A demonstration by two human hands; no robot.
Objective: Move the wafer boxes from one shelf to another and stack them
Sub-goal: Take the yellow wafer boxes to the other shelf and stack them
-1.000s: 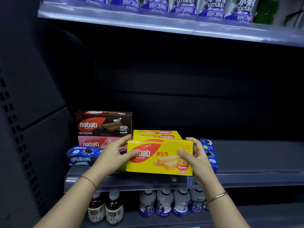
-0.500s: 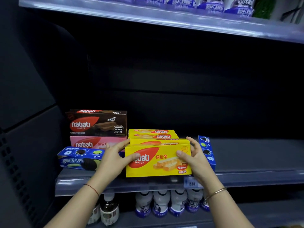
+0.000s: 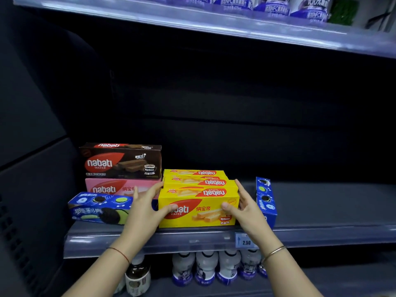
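A yellow Nabati wafer box (image 3: 199, 207) stands at the front edge of the middle shelf (image 3: 150, 239), held at both ends. My left hand (image 3: 145, 209) grips its left end and my right hand (image 3: 246, 207) its right end. Directly behind it lie two more yellow wafer boxes (image 3: 197, 179), one behind the other. To the left, a brown chocolate wafer box (image 3: 122, 160) is stacked on a pink wafer box (image 3: 107, 188).
A blue Oreo box (image 3: 98, 209) lies at the shelf's left front, another blue Oreo box (image 3: 266, 200) stands on end right of my right hand. Bottles (image 3: 205, 269) fill the shelf below, bottles (image 3: 274, 5) line the top shelf. A price tag (image 3: 245, 241) marks the edge.
The yellow box has come down from slightly raised to resting on the shelf's front edge. Both hands stay on its ends. The camera view shifted slightly.
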